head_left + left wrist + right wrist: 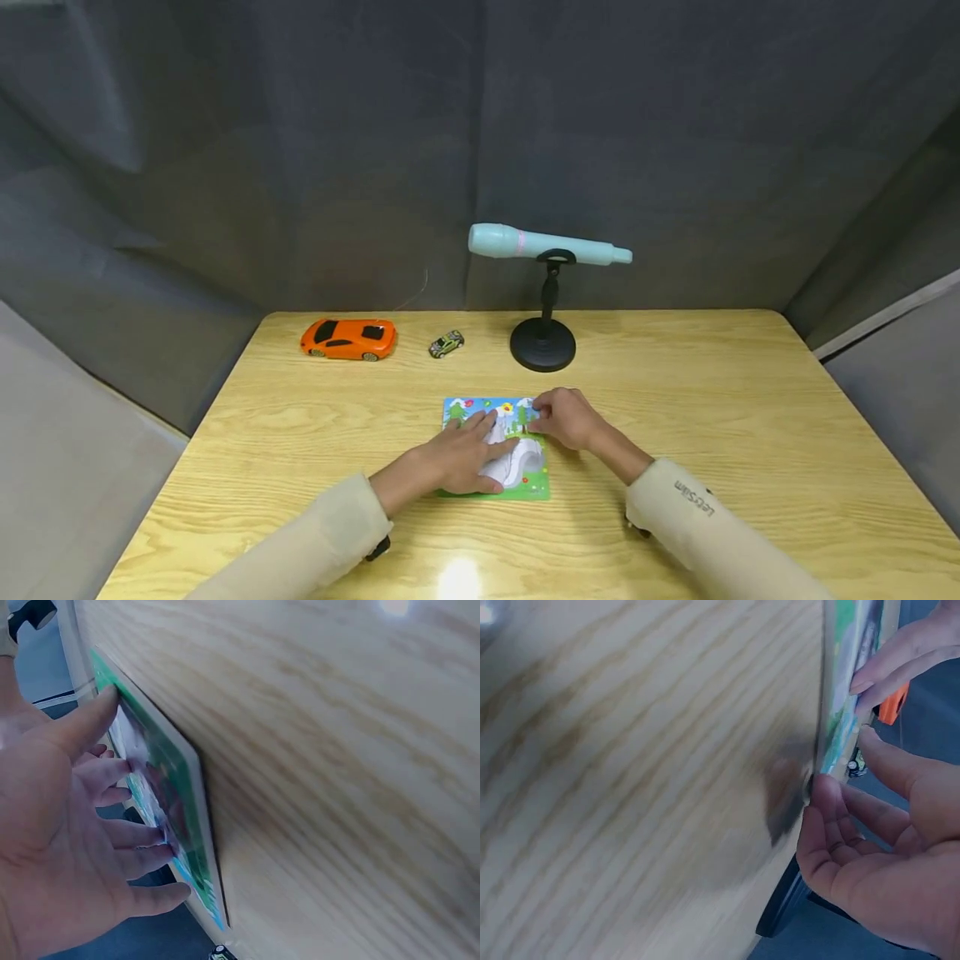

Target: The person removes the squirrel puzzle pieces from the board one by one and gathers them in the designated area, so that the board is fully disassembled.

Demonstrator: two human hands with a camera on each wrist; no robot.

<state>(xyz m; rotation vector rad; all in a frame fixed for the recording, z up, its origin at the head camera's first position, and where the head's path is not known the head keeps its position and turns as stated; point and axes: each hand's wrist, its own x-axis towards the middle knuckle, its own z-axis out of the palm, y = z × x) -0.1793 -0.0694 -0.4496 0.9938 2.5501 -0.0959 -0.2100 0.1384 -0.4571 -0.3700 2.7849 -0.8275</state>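
A thin rectangular picture board [535,485], printed with trees, flowers and a grey-white shape on green and blue, lies on the table. Spread over its left and middle part, my left hand [463,460] rests with fingers fairly straight; the thumb is at the near edge in the left wrist view. My right hand [572,419] holds the board's far right corner. In the right wrist view its thumb [877,750] lies over the printed face while the curled fingers [826,796] meet the edge. Both hands hide parts of the picture.
Beyond the board, a light blue microphone [573,248] lies across a black stand [543,346]. An orange toy car [349,340] and a small green-black toy car [447,343] sit at the back left of the wooden table [712,400]. A dark curtain [360,150] hangs behind.
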